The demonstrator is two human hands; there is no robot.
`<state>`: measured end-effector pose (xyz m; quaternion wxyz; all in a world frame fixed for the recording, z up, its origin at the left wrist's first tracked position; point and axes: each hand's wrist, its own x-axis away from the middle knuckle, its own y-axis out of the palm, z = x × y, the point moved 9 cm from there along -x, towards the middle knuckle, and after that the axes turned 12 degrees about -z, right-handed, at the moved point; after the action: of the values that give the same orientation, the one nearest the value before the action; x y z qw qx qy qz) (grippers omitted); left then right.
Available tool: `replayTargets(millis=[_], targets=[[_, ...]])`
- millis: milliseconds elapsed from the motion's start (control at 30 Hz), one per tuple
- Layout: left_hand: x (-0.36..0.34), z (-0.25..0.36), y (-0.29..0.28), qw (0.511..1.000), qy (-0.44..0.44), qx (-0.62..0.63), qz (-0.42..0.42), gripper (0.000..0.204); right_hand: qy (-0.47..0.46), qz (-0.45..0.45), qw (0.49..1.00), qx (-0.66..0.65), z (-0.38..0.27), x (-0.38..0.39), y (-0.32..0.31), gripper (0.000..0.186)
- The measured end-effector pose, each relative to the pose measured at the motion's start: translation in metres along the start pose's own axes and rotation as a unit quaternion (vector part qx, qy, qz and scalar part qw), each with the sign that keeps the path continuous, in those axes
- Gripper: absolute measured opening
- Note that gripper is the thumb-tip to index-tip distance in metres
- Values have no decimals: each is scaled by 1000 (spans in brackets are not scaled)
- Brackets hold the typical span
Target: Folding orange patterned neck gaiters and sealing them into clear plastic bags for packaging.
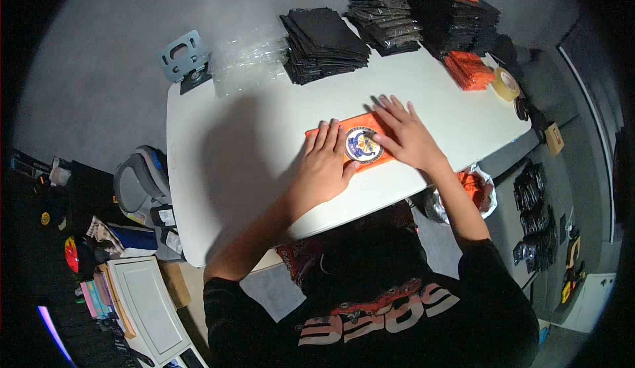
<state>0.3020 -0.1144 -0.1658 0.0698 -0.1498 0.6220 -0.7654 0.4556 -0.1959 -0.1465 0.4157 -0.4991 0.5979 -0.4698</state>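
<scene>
An orange folded piece of fabric or pouch with a round emblem lies flat on the white table. My left hand rests palm down over its left end, fingers extended and slightly apart. My right hand lies over its right part with fingers stretched toward the far edge and the thumb on the emblem. Both hands partly hide the orange piece.
Along the back stand a metal stand, clear plastic bags, black stacks, an orange stack and a tape roll. A bag of orange items sits below right, a chair left.
</scene>
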Motion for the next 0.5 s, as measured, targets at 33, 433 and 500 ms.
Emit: replayTargets(millis=[33, 433, 500], targets=[[-1, -1, -2, 1000, -1, 2, 3, 75, 9, 9, 1000, -1, 9, 6, -4, 73], [0, -14, 0, 999, 38, 16, 19, 90, 5, -53, 997, 47, 26, 10, 8, 100], [-2, -16, 4, 999, 35, -1, 14, 94, 12, -58, 996, 68, 26, 9, 8, 111]])
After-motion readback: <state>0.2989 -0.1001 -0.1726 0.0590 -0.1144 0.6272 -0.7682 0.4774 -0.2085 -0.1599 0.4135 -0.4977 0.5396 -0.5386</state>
